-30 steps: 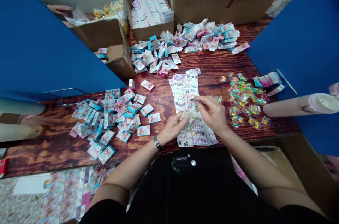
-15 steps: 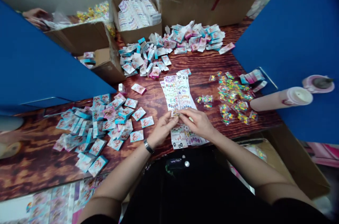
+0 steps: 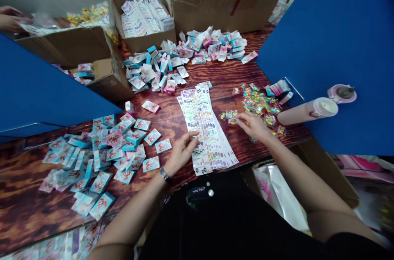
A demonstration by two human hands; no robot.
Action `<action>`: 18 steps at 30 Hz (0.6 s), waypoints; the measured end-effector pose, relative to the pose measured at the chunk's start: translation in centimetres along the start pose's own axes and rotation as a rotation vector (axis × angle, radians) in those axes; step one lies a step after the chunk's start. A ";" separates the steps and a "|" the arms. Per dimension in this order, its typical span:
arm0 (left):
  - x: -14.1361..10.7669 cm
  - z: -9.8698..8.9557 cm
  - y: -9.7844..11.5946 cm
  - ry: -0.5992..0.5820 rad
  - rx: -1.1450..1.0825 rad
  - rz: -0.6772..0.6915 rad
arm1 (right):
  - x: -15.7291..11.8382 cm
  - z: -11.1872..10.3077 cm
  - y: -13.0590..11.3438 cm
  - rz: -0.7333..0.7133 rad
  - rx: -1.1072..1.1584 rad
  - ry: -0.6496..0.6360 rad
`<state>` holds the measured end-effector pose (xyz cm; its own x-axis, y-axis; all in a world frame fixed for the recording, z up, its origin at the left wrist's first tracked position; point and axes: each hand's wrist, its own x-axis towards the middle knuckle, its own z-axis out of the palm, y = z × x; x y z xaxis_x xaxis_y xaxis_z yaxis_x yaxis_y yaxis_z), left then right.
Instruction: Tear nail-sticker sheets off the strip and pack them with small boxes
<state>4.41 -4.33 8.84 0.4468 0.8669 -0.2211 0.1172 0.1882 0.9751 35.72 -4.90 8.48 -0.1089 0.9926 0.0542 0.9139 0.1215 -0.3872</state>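
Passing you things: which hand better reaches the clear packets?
Probably the right hand: its fingers are beside the clear packets, while the left hand is on the other side of the printed sheets.

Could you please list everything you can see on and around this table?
wooden table: one, reddish-brown, under everything
printed nail-design sheets: many, white with coloured rows, stacked centre
hand-print cards: many, white and teal, scattered left of the sheets
carton heap: many, white, pink and teal, behind the sheets
clear packets: many, multicoloured, right of the sheets
cardboard boxes: three, brown, open, far side
blue panels: two, blue, either side
pale tube: one, pink, right
co-worker's hand: one, far left
wristwatch: one, dark, left wrist
left hand: at the sheets' edge
right hand: beside the clear packets
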 end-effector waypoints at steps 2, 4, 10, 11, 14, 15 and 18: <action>0.3 -0.4 -0.1 0.006 0.046 0.020 | 0.2 0.6 1.8 0.035 -0.129 -0.070; 0.8 -1.1 -0.2 0.033 0.142 0.068 | 0.2 1.8 2.1 0.053 -0.194 -0.095; 4.2 -7.1 -0.2 0.357 0.838 0.148 | -0.6 4.2 0.3 0.151 -0.397 -0.072; 5.0 -8.4 -0.1 0.411 0.987 0.119 | -0.7 4.3 0.1 0.178 -0.429 -0.088; 7.3 -11.3 0.3 0.494 1.331 -0.037 | -0.9 4.2 -0.2 0.246 -0.471 -0.138; 8.1 -11.8 0.4 0.482 1.393 -0.089 | -1.0 4.2 -0.4 0.267 -0.462 -0.149; 10.1 -12.3 0.6 0.396 1.474 -0.172 | -1.1 3.9 -0.7 0.336 -0.392 -0.167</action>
<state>-1.97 10.20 7.38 0.1074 0.9915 -0.0741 0.9942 -0.1075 0.0024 33.66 -6.01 5.10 0.1828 0.9679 -0.1724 0.9830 -0.1828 0.0161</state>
